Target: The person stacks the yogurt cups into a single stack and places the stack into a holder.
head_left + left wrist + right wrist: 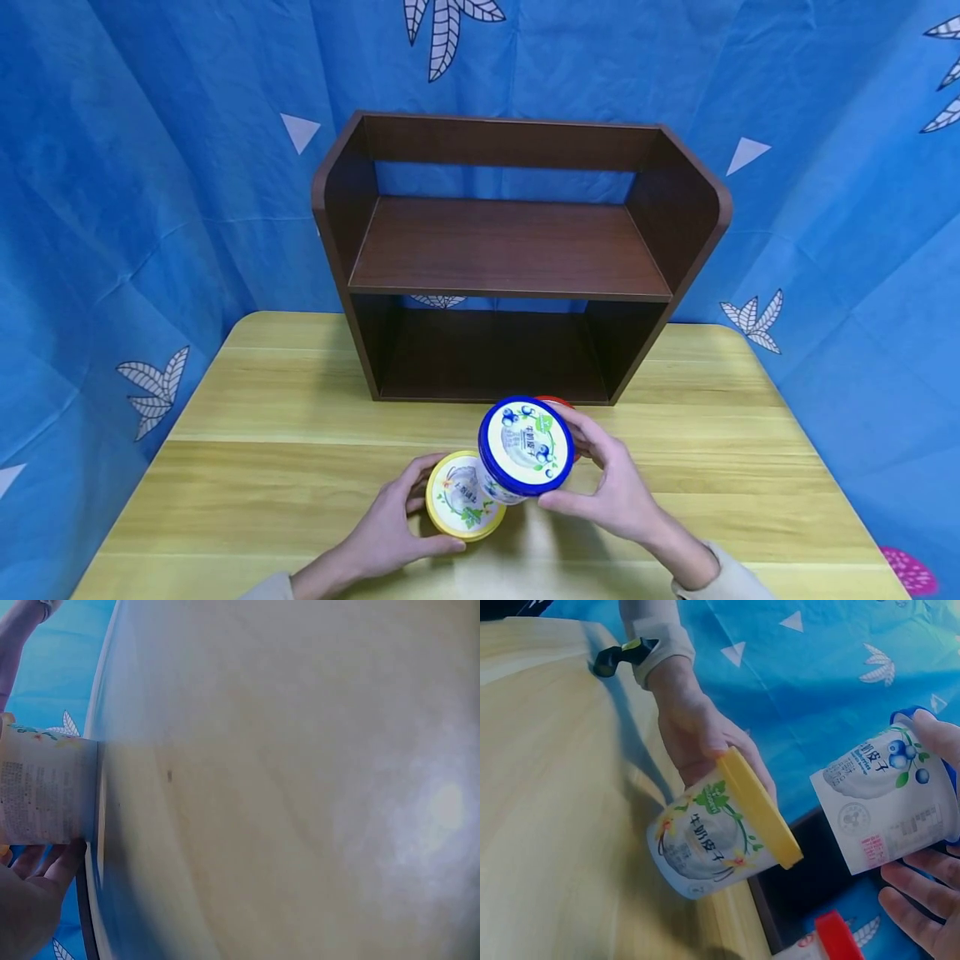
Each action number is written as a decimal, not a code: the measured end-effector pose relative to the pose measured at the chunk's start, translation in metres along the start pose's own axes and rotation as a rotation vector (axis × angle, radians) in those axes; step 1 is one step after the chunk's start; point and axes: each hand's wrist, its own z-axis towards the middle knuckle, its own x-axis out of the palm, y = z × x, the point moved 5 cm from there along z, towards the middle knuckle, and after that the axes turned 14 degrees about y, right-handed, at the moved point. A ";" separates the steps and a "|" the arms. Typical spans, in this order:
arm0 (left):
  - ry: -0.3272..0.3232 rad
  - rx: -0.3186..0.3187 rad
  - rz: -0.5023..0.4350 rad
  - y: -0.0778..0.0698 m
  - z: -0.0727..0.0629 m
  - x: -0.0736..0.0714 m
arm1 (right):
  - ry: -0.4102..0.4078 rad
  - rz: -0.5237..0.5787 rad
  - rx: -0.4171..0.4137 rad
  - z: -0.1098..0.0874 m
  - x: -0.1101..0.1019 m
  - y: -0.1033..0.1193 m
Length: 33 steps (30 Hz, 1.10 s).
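My left hand (386,521) holds a yogurt tub with a yellow lid (465,496), thumb at its near side and fingers round the far left. In the right wrist view this tub (709,832) tilts close over the table. A second yogurt tub, with a blue lid and blueberry print (527,446), is gripped by my right hand (611,483). It is raised and tilted, overlapping the yellow lid's edge in the head view. Behind it, a red-lidded tub (557,401) is mostly hidden; its red lid (838,937) shows low in the right wrist view.
A dark brown two-tier shelf (510,250) stands at the back of the wooden table (262,467), just beyond the tubs. Blue patterned cloth (187,125) hangs behind and along both sides.
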 end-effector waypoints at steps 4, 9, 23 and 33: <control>0.002 0.004 -0.002 0.000 0.000 0.000 | 0.015 0.006 -0.011 0.003 0.005 -0.001; 0.003 0.013 -0.011 -0.001 -0.001 -0.001 | 0.042 0.022 -0.015 0.007 0.013 -0.003; 0.000 -0.013 -0.013 -0.001 -0.001 -0.002 | 0.090 0.015 -0.008 0.017 0.030 -0.005; 0.004 -0.024 -0.005 0.000 0.000 -0.002 | 0.108 0.005 -0.010 0.020 0.037 -0.005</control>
